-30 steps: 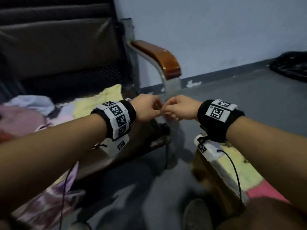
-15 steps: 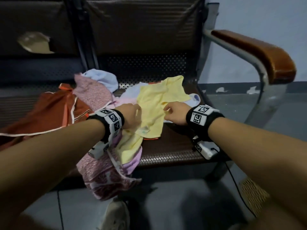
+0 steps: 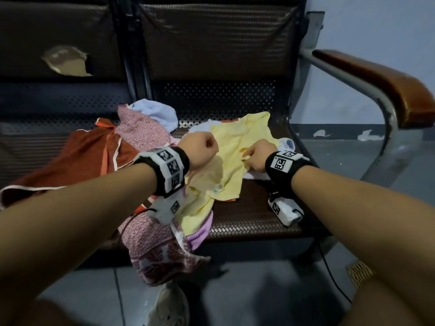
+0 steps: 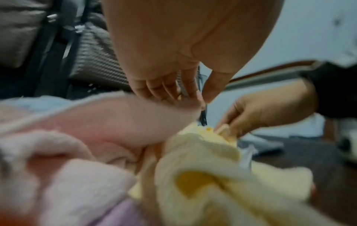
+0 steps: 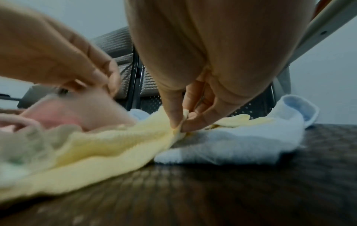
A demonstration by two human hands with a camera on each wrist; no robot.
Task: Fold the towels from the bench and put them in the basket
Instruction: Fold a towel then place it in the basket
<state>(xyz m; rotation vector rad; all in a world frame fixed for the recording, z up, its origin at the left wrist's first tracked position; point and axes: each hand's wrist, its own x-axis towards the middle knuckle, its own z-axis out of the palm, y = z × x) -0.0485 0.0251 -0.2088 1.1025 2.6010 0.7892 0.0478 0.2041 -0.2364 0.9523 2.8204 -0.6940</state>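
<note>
A yellow towel lies crumpled on top of the towel pile on the bench seat. My right hand pinches a fold of it between thumb and fingers; the right wrist view shows this pinch on the yellow towel. My left hand hovers just left of it as a loose fist and holds nothing. In the left wrist view its fingers curl above the towels. A corner of the woven basket shows on the floor at the lower right.
A light blue towel lies under the yellow one. A pink patterned cloth hangs over the seat's front edge, beside a rust-orange cloth and a blue towel. The wooden armrest stands right. A shoe is below.
The view swung from the armrest and floor to the bench. Both hands moved from touching each other to the yellow towel; the right one now pinches it, the left has risen slightly.
</note>
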